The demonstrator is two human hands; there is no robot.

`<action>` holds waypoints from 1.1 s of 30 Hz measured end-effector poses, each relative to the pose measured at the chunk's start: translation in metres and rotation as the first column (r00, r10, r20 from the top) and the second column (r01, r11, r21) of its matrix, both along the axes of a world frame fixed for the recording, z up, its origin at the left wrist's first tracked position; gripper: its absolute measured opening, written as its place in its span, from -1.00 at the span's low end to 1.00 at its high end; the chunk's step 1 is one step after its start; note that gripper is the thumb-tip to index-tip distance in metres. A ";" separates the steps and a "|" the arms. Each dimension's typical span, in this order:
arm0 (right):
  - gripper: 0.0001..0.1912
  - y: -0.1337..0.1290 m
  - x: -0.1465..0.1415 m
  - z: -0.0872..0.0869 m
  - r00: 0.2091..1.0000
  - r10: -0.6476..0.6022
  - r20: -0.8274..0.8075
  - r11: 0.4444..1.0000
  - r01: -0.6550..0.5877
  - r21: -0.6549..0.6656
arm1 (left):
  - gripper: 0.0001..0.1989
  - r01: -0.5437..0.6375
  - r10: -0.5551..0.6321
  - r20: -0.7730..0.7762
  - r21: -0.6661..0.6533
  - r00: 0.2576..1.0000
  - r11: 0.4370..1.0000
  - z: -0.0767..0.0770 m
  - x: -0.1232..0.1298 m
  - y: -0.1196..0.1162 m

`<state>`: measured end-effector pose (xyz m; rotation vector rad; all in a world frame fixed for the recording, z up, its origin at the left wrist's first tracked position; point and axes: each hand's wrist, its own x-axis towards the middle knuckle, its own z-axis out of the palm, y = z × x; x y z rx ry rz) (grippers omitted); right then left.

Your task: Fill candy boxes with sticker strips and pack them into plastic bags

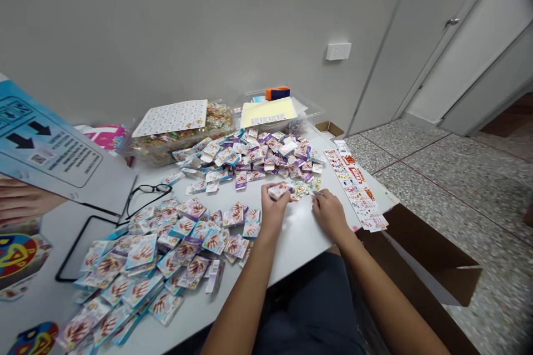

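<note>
My left hand (272, 208) is closed around a small white and purple printed box (280, 190), held just above the table. My right hand (330, 212) rests at the near side of a small heap of colourful shiny bits (300, 189). Its fingers are pinched together, and what they hold is too small to make out. Behind the hands lies a pile of small purple, blue and white boxes (254, 155), several with raised flaps. To the left of my left arm spreads a larger pile of flat printed boxes (166, 260), blue and purple.
A clear tub of colourful bits (219, 116) stands at the back under a printed sheet (172, 116). Beside it, a clear tray (306, 113) holds papers and an orange-blue object (277, 93). Glasses (152, 188), sticker strips (356, 186) and an open cardboard carton (428, 255) surround the workspace.
</note>
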<state>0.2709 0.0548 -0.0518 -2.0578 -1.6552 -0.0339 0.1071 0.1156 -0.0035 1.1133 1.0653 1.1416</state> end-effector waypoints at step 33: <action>-0.75 -0.081 -0.080 0.102 0.643 0.551 -0.532 0.808 -0.571 0.145 | -0.53 0.623 -0.579 0.245 -0.183 0.778 0.761 0.008 -0.110 -0.128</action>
